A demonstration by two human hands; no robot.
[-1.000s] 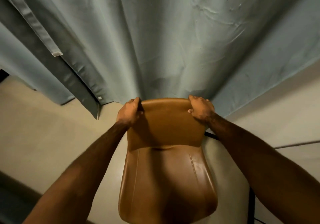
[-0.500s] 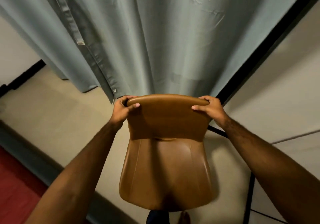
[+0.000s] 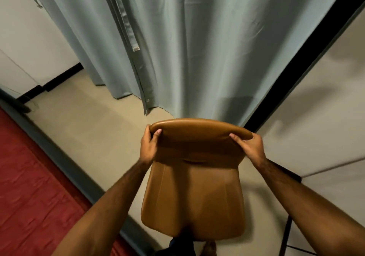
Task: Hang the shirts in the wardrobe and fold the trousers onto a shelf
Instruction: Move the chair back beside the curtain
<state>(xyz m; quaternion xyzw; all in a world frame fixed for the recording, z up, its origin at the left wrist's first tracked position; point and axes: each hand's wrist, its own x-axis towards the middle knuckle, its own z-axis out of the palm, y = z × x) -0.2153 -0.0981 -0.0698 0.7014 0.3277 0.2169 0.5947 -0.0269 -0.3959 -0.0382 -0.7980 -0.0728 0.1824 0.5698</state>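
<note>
Chair (image 3: 192, 192): tan-brown moulded shell, smooth leather-look skin with a soft sheen, rounded padded top rim, curved backrest stepping down into a wider seat with 2 faint seams running front to back. Legs hidden under the shell.

Left hand (image 3: 148, 147) grasps the left end of the backrest rim: thumb on the seat-facing side, fingers wrapped round behind. Right hand (image 3: 249, 147) grasps the right end the same way, thumb laid across the rim, fingers curled over the far edge. Both forearms bare, stretched out forward and converging on the backrest.

Curtain (image 3: 177, 48): pale grey-green woven fabric, matte, hanging in long vertical folds, hem reaching the floor just behind the chair. Overlapping panel edge with a stitched hem and a small tab partway down.

Floor (image 3: 88, 133): beige, smooth, flat. Red textured surface (image 3: 29, 186) at lower left, edged by a dark grey strip (image 3: 65, 168) running diagonally. Off-white wall with a black skirting at upper left. Black straight frame edge (image 3: 292, 62) runs diagonally right of the curtain, pale flat panel (image 3: 324, 117) beyond it. Thin black metal bars at lower right.

Task items: no shirts or trousers in view, and no wardrobe that I can make out. A foot shows at the bottom edge under the seat, blurred.
</note>
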